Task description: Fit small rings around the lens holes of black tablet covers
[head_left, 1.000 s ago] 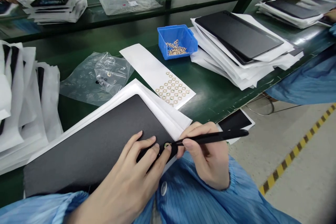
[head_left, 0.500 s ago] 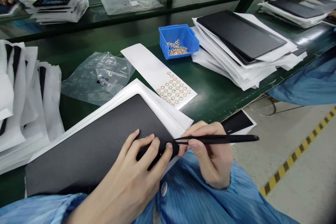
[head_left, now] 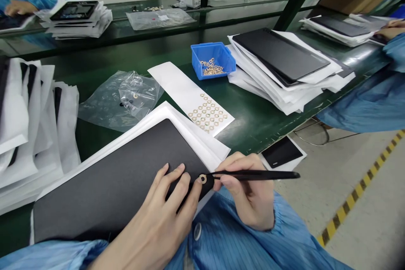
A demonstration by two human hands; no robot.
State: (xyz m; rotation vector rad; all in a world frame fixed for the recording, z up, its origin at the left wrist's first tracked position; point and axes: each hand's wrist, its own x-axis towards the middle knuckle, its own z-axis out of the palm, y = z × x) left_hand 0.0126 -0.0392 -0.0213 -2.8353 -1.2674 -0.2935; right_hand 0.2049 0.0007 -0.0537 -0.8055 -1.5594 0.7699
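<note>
A flat black panel (head_left: 123, 168), like a tablet's back cover, lies on white wrapping sheets (head_left: 218, 147) at the near edge of the bench. My left hand (head_left: 158, 211) rests on it with fingers stretched out, the index fingertip at a small tan ring (head_left: 203, 178) near the panel's right corner. In my right hand (head_left: 248, 190) is a pair of black tweezers (head_left: 262, 175), held between thumb and fingers. Their tips reach the right side of the ring; whether they grip it I cannot tell.
Beyond the panel lie a white sheet with rows of tan rings (head_left: 172, 78), a clear plastic bag (head_left: 104, 103) and a blue bin (head_left: 211, 50) holding loose rings. Stacks of wrapped panels stand left (head_left: 44, 135) and right (head_left: 281, 59). Other people work at far left and right.
The ring shows more fully now, with my left index fingertip drawn back to its edge. My right hand and the tweezers have shifted slightly left. The camera view has tilted a little.
</note>
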